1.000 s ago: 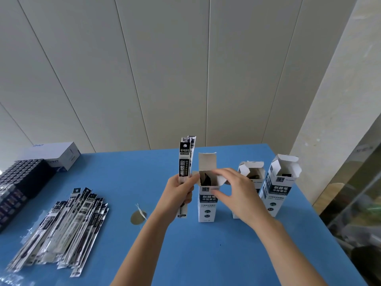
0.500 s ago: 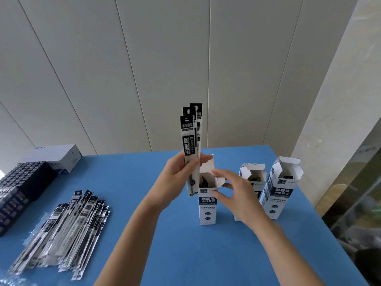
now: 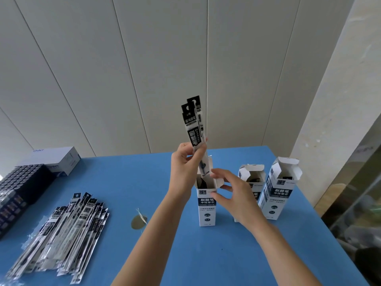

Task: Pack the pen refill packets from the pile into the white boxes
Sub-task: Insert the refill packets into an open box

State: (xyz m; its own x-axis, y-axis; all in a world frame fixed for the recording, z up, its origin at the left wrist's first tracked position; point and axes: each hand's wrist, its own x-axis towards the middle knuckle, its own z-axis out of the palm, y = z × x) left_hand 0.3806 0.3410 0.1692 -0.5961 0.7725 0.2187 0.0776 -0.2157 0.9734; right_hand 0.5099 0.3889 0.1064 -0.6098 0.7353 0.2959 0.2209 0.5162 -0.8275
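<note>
My left hand (image 3: 185,162) grips a few black-and-white pen refill packets (image 3: 194,129) upright, their lower tips entering the open top of the nearest white box (image 3: 206,205). My right hand (image 3: 235,197) steadies that box, thumb on its front and fingers by its right flap. Two more open white boxes stand to the right: one (image 3: 250,174) partly behind my right hand, another (image 3: 279,188) further right. The pile of refill packets (image 3: 66,234) lies on the blue table (image 3: 206,261) at the left.
A black tray of small dark items (image 3: 18,190) and a white-blue carton (image 3: 59,159) sit at the far left. A round hole with a bit of wire (image 3: 138,221) marks the table's middle. The table's right edge drops off near the glass partition.
My left hand lifted the packets from beside the box to above it, and their tips now dip into its opening. My right hand stayed at the box.
</note>
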